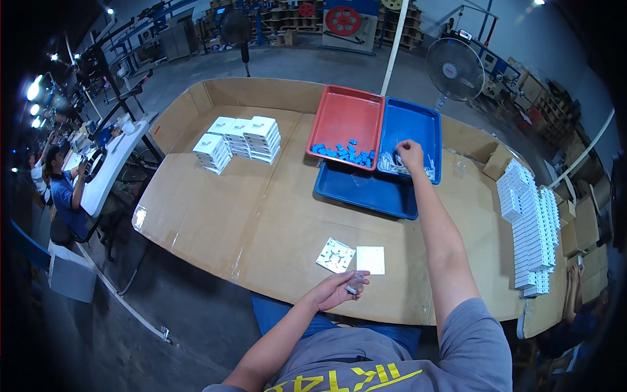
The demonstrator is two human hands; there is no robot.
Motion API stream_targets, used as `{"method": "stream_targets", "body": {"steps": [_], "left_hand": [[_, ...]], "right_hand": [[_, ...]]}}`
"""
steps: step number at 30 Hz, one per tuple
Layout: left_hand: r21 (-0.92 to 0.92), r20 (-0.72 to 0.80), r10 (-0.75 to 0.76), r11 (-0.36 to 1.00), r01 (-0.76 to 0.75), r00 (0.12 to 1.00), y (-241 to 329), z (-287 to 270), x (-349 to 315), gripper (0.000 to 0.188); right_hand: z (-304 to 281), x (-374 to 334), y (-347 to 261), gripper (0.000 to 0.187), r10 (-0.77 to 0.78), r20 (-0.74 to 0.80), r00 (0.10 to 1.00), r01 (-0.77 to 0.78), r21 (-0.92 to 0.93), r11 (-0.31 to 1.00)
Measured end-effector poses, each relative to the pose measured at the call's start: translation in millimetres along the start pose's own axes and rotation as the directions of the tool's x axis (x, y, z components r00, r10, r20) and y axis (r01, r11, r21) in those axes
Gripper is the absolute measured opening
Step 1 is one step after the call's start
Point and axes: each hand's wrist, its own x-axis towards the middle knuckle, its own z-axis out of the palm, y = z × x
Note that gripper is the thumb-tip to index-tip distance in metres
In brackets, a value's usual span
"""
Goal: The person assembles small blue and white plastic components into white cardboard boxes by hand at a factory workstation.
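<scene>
My left hand (332, 291), near the table's front edge, is closed on a small clear plastic bag (356, 281) with something small and grey-white low in it. Farther off, my right hand (410, 155) reaches into the blue tray (410, 117), over a heap of thin whitish pieces (390, 163). Its fingers are drawn together, and what they hold, if anything, is hidden. Just beyond my left hand lie an open white square plate (336, 255) with molded details and a plain white square piece (373, 260), side by side.
A red tray (346, 114) holds several small blue parts (353, 155). A second blue tray (362, 195) sits nearer, partly under them. Stacks of white boxes stand at left (261, 137) and right (529, 228). Raised cardboard (261, 91) edges the table's back. Other people sit at both sides.
</scene>
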Motion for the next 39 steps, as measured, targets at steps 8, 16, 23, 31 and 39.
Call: {"method": "stream_targets", "body": {"steps": [8, 16, 23, 31, 39], "left_hand": [[0.044, -0.068, 0.034, 0.999, -0.031, 0.997, -8.9, -1.9, -15.5, 0.052], [0.056, -0.16, 0.279, 0.96, -0.274, 0.947, 7.5, 57.1, -2.4, 0.053], [0.038, -0.235, 0.247, 0.969, -0.245, 0.94, -0.6, 84.8, 3.2, 0.05], [0.123, -0.237, 0.163, 0.983, -0.137, 0.958, -14.7, 92.1, 1.3, 0.049], [0.143, -0.267, 0.133, 0.985, -0.097, 0.955, -27.8, 90.8, -12.0, 0.045]], "right_hand": [[-83.1, -96.7, -143.7, 0.023, 0.031, 0.161, 0.987, -0.157, 0.877, 0.453], [-128.4, -246.0, -133.7, 0.015, 0.041, 0.204, 0.978, -0.169, 0.663, 0.73], [-142.5, -329.6, -148.1, 0.01, 0.065, 0.334, 0.94, -0.284, 0.664, 0.692], [-151.4, -344.5, -133.6, 0.011, -0.076, 0.553, 0.83, -0.287, 0.54, 0.792], [-143.6, -362.8, -135.8, 0.005, -0.269, 0.584, 0.766, -0.118, 0.538, 0.834]]}}
